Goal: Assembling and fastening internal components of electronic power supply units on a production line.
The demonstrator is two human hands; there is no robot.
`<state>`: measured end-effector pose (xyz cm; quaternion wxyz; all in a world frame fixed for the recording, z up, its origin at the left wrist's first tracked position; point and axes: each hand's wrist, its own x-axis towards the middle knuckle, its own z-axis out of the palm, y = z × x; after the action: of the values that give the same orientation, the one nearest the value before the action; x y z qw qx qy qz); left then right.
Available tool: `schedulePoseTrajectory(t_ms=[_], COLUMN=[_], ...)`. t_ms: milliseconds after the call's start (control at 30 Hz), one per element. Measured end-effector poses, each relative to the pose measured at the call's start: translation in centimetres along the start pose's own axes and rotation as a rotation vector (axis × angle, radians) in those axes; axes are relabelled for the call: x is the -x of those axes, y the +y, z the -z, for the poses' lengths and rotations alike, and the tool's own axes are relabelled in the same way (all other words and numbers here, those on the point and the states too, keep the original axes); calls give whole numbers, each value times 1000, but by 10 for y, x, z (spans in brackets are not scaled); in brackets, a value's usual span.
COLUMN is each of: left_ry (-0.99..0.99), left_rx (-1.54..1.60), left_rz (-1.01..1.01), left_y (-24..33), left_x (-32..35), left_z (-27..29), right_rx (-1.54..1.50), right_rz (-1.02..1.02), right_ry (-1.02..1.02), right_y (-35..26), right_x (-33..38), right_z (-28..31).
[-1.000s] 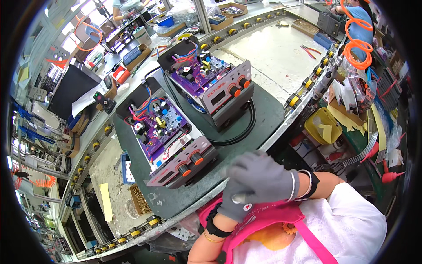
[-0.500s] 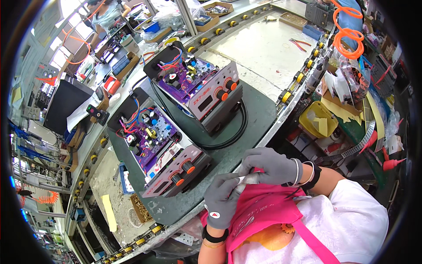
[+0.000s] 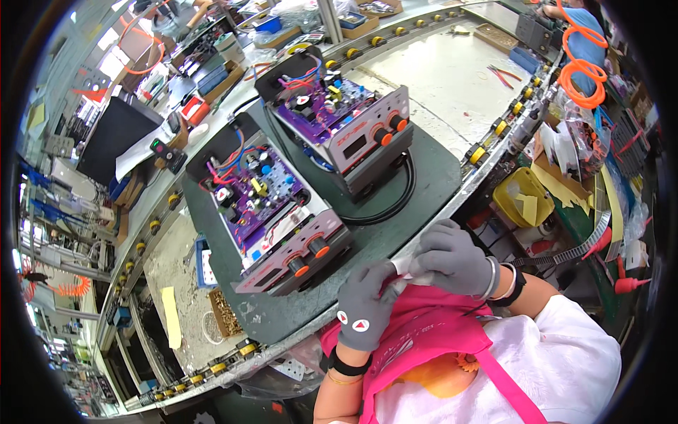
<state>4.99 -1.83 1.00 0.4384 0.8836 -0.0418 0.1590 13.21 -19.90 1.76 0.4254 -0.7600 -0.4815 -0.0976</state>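
Observation:
My left hand [image 3: 364, 305], in a grey glove, is closed on one end of a small whitish piece [image 3: 401, 266]. It looks like a strip of paper or film, but its kind is unclear. My right hand [image 3: 452, 260], also gloved, pinches the other end. Two round white labels with red triangles [image 3: 361, 325] stick to the left glove's back. Beyond my hands two opened electrical units stand on a dark green board: the nearer unit [image 3: 296, 256] and the farther unit [image 3: 367, 138]. Both show purple circuit boards and orange-ringed knobs; a similar triangle label sits inside each.
The green board [image 3: 272, 321] rests on a conveyor with yellow rollers [image 3: 477, 154]. A black cable [image 3: 395, 212] loops beside the farther unit. Red-handled pliers [image 3: 503, 75] lie on the far tabletop. At right are a yellow tub [image 3: 521, 194] and a coiled orange hose [image 3: 583, 74].
My view has shifted, so the units appear higher and farther right. My left hand has turned, showing two labels on the glove instead of one. Both hands still hold the whitish piece.

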Motion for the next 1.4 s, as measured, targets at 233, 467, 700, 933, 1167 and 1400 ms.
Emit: schedulePoseTrajectory(t_ms=[233, 467, 700, 933, 1167, 1400], left_ry=[-35, 142, 25, -20, -213, -239], left_rx=[-229, 135, 439, 320, 388, 361], left_rz=[-55, 5, 55, 169, 208, 170], left_y=[-4, 2, 9, 0, -3, 11], left_x=[3, -3, -12, 11, -1, -1], left_z=[3, 7, -12, -18, -36, -44], right_rx=[-158, -285, -191, -125, -29, -159], right_rz=[113, -271, -56, 76, -41, -68], right_ry=[-282, 137, 37, 11, -142, -188], right_y=[-46, -28, 4, 15, 14, 26], right_x=[-18, -23, -18, 19, 39, 52], right_z=[-7, -1, 21, -13, 16, 26])
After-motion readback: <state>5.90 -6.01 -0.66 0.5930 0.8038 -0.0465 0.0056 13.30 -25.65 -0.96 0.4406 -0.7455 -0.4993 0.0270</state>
